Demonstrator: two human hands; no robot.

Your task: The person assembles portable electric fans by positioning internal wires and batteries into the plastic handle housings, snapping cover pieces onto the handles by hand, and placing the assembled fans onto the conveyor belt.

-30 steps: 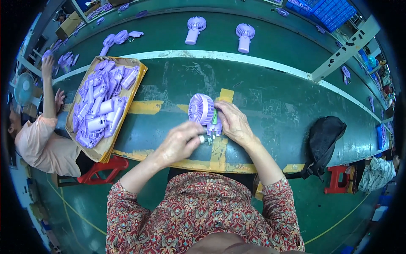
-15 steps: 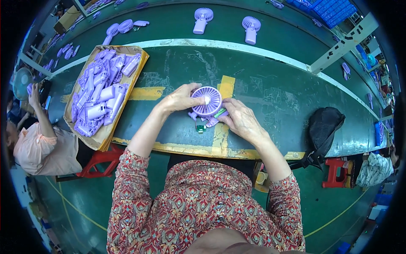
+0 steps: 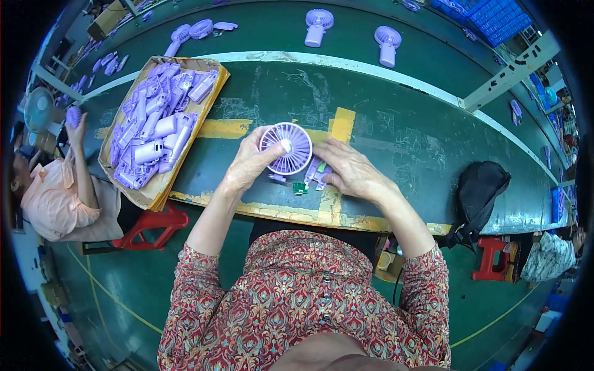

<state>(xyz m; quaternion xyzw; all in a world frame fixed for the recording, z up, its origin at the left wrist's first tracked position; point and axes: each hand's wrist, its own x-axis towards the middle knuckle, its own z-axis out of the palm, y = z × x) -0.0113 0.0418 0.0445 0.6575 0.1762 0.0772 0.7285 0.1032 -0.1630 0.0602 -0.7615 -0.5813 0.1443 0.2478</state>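
Note:
My left hand (image 3: 249,162) is closed around a round purple fan head (image 3: 296,162), its thumb lying on the hub. The grille faces up. Beside it on the bench, a purple handle part (image 3: 314,175) lies with a green piece (image 3: 321,167) in it. A small green circuit board (image 3: 300,188) sits at its near left. Over the right side of the handle part is my right hand (image 3: 356,172), thumb and fingers apart. Its fingertips reach toward the fan head's edge; whether they touch the handle part I cannot tell.
A cardboard tray (image 3: 213,93) heaped with purple shells stands on the left of the green bench (image 3: 408,161). A black bag (image 3: 482,191) lies at the right. Purple fans (image 3: 315,36) rest beyond the white rail (image 3: 346,63). Another person (image 3: 59,198) sits at the left.
My left hand has moved the fan head left, uncovering more of the handle part. My right hand's fingers have spread. The whole view has shifted slightly.

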